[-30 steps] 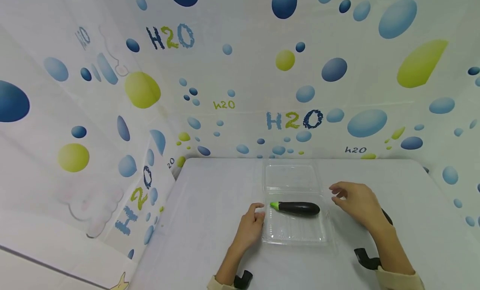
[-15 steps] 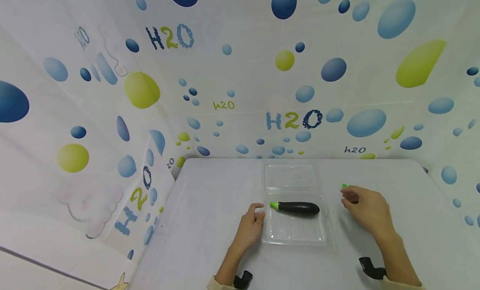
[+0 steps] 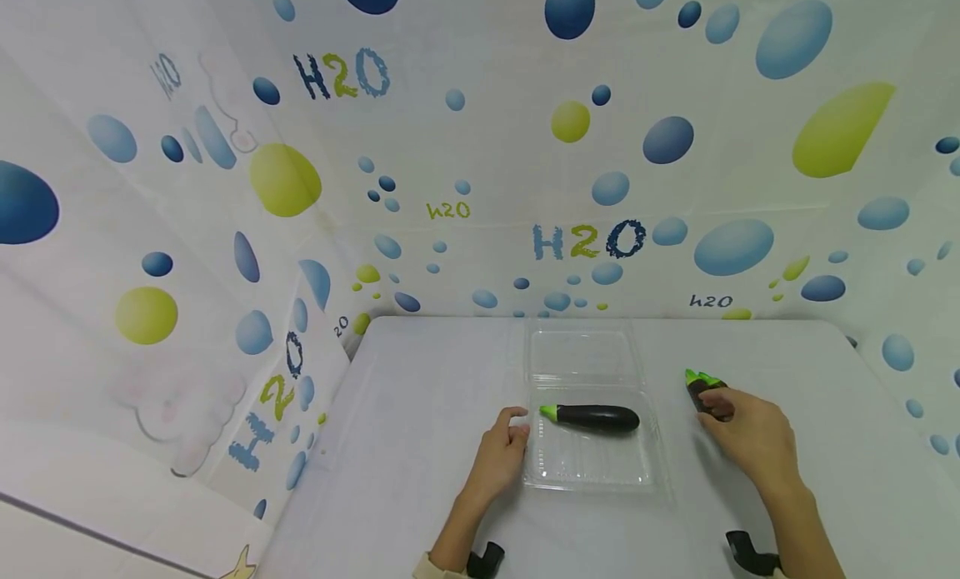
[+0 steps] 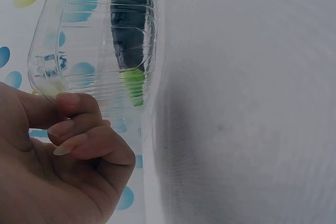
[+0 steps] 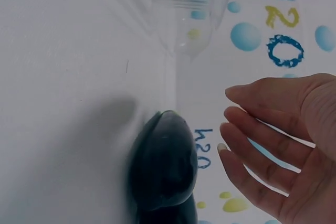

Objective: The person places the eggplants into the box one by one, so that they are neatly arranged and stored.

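A clear plastic clamshell container point(image 3: 588, 472) lies open on the table, its lid point(image 3: 585, 350) folded back. Inside its base rests a dark eggplant point(image 3: 597, 417) with a green stem end, seen through the wall in the left wrist view too. My left hand point(image 3: 501, 452) holds the container's left edge with bent fingers, the fingertips point(image 4: 68, 99) right at the rim. To the right, my right hand point(image 3: 752, 440) is close behind more small eggplants point(image 3: 699, 387) with green ends, overlapping them. In the right wrist view its loosely bent fingers point(image 5: 257, 135) are apart from a dark eggplant point(image 5: 165, 161).
The white table point(image 3: 420, 396) backs onto a wall sheet point(image 3: 495, 146) printed with blue and green dots and "H2O". A black curved piece sits at each wrist, the left one point(image 3: 487, 560) and the right one point(image 3: 750, 554).
My right hand has drawn back right and toward me from beside the container, uncovering the green-tipped eggplants at the right. My left hand and the eggplant in the container stay put.
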The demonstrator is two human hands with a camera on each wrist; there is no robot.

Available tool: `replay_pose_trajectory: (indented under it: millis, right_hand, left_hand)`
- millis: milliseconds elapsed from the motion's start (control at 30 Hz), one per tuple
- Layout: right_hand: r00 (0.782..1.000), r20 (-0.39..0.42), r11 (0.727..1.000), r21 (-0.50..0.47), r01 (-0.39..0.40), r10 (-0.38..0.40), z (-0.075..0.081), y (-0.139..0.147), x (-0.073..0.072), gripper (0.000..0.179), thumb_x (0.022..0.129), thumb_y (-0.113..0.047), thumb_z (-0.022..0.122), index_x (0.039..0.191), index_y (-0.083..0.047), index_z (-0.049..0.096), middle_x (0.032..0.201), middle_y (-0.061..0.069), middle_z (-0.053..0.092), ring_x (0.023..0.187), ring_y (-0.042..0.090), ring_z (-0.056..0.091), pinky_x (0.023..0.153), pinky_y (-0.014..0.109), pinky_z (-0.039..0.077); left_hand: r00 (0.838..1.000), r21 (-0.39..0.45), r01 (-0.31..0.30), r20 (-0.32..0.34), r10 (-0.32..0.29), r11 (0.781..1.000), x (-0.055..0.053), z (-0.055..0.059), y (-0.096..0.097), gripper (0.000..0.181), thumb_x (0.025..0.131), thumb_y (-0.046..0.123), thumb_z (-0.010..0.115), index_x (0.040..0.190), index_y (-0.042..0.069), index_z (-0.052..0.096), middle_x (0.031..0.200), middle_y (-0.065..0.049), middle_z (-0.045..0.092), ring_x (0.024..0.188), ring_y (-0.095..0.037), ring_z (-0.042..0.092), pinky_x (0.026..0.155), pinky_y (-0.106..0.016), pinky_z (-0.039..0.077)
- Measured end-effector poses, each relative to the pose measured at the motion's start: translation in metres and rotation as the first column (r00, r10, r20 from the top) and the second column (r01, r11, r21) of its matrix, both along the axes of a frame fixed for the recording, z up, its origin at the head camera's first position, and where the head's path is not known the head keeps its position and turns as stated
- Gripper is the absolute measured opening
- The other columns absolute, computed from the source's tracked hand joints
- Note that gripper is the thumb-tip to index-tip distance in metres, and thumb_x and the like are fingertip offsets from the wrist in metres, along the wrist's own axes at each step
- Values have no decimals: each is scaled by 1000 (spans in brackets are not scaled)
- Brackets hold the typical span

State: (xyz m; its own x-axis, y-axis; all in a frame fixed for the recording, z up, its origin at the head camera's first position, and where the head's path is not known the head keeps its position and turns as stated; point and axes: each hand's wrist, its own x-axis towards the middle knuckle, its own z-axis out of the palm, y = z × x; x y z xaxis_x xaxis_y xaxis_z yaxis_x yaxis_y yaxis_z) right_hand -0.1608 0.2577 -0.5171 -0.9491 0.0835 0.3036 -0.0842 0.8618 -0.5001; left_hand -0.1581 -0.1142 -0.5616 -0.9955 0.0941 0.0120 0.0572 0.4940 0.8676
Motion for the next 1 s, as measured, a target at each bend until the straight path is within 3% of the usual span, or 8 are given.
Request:
replay_pose_trajectory:
  millis: [233, 467, 733, 1000]
  right_hand:
    - [996, 1, 996, -42, 84, -84, -1, 7, 3, 31, 81, -11, 85, 109, -1, 77, 104, 28, 73, 78, 42, 69, 54, 40, 47]
    - [988, 65, 989, -44, 141, -138, -4, 12, 3, 37, 81, -14, 86, 111, 4, 75, 109, 35, 69, 92, 55, 67, 57, 49, 51]
    - [976, 146, 986, -37, 166, -159, -12, 13, 3, 46, 82, -17, 85, 120, 6, 71, 115, 35, 68, 103, 59, 63, 67, 59, 52]
    - [973, 173, 986, -36, 162, -153, -15, 13, 3, 49, 81, -16, 86, 122, 6, 70, 111, 32, 71, 98, 57, 66, 61, 50, 51]
  left_hand:
    - [1000, -3, -3, -5, 3, 1000, 0, -1, 0, 32, 107, 17, 55, 136, 4, 58, 71, 6, 57, 60, -7, 49, 55, -25, 39]
    - [1000, 2, -5, -3, 5, 1000, 0, -2, 0, 32, 107, 18, 55, 136, 5, 58, 74, 0, 62, 61, -8, 50, 56, -25, 40]
    - [1000, 3, -4, -8, 4, 1000, 0, -2, -1, 31, 107, 18, 55, 136, 5, 58, 72, 4, 59, 60, -7, 50, 54, -25, 39]
    - [1000, 4, -1, -9, 1, 1000, -1, -2, 0, 31, 107, 17, 55, 136, 5, 58, 73, 0, 62, 60, -7, 49, 54, -25, 39]
